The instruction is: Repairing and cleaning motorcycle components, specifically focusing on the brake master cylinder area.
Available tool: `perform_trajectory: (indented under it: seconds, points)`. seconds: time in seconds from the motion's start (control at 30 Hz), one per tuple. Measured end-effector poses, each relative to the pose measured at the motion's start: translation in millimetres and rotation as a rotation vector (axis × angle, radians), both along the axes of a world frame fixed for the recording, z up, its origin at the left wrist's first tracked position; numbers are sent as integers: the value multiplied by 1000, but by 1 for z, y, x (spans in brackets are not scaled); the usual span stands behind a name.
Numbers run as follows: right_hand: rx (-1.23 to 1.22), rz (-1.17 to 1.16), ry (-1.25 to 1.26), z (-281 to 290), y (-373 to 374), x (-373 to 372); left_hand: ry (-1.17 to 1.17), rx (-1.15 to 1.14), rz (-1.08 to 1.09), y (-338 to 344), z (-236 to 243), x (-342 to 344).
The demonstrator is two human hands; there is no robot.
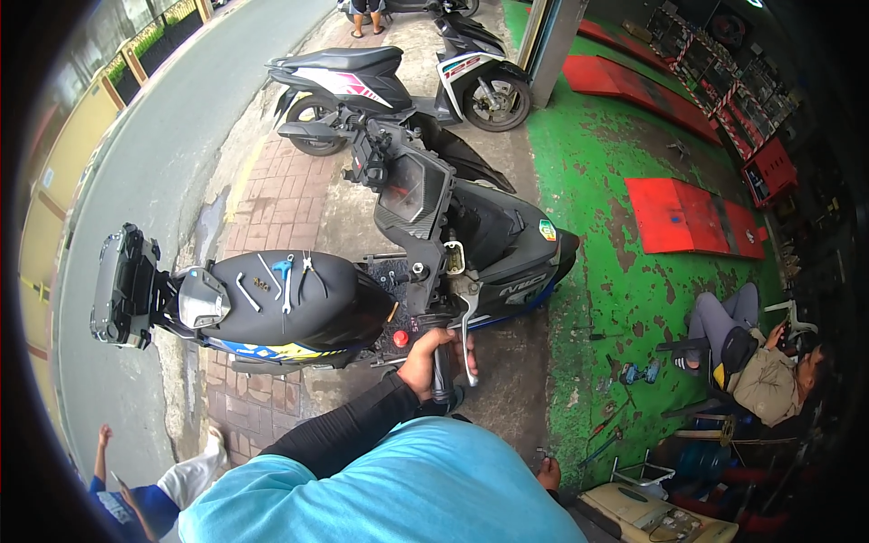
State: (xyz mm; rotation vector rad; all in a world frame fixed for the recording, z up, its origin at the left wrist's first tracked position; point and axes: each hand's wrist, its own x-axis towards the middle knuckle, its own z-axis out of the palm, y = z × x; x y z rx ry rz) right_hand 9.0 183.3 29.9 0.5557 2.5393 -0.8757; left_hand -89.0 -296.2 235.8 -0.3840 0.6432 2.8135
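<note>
My left hand [422,360], in a black sleeve, is wrapped around the black handlebar grip [442,376] of a dark scooter [507,226]. Its fingers reach over the silver brake lever [468,339]. Just beyond the lever, the brake fluid reservoir [454,258] on the handlebar sits uncovered. A red cap [401,338] lies beside the grip, on the footboard side. My right hand [549,474] is low by my right side, partly hidden by my turquoise shirt. Its fingers look curled near a small metallic piece too small to name.
Pliers [310,268], a blue-handled tool [283,270], wrenches and small parts lie on the scooter seat [335,294]. Another scooter [362,77] stands beyond. At right, a person [760,371] sits low on the green floor [588,299]; red ramps [692,217] lie behind. Another person [149,502] is lower left.
</note>
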Motion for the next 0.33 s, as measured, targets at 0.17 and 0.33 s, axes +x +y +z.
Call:
perform_trajectory:
  seconds: [0.17, 0.33]
  points:
    - [59, 37, 3, 18, -15, -2, -30, 141, 12, 6, 45, -4]
    - [57, 40, 1, 9, -13, -3, 293, 206, -139, -2, -18, -7]
